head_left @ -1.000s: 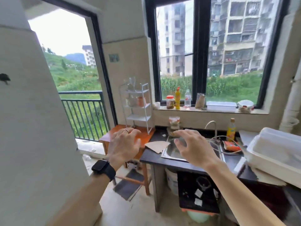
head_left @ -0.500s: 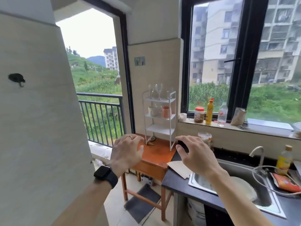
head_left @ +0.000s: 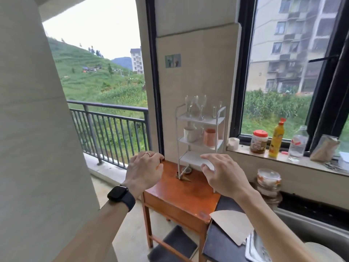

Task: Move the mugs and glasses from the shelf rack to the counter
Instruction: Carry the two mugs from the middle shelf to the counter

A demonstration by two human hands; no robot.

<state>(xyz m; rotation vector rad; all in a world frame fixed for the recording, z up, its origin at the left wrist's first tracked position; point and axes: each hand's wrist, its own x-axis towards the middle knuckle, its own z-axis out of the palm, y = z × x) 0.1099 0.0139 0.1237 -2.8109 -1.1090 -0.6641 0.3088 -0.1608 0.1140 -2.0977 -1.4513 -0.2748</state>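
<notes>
Glasses (head_left: pixel 200 104) upright on top tier of white shelf rack (head_left: pixel 188 157), from left edge to right corner. White mug (head_left: pixel 189 135) and pink mug (head_left: pixel 210 138) side by side on middle tier. Rack at far edge of wooden table (head_left: pixel 179 190), against wall. Dark counter (head_left: pixel 217 241) just right of table, paper sheet (head_left: pixel 232 225) at its near-left corner. Left hand (head_left: pixel 144 171) and right hand (head_left: pixel 221 174) raised before rack's bottom tier, fingers spread loose, holding nothing. Black watch (head_left: pixel 120 196) on left wrist.

Brightly lit by even daylight through the open balcony doorway (head_left: pixel 98 76) and black-framed window (head_left: pixel 283 82), sky (head_left: pixel 90 25) blown out white. Softly motion-blurred throughout, clear stemmed glasses (head_left: pixel 196 105) included. Bent by wide-angle distortion toward the edges.
</notes>
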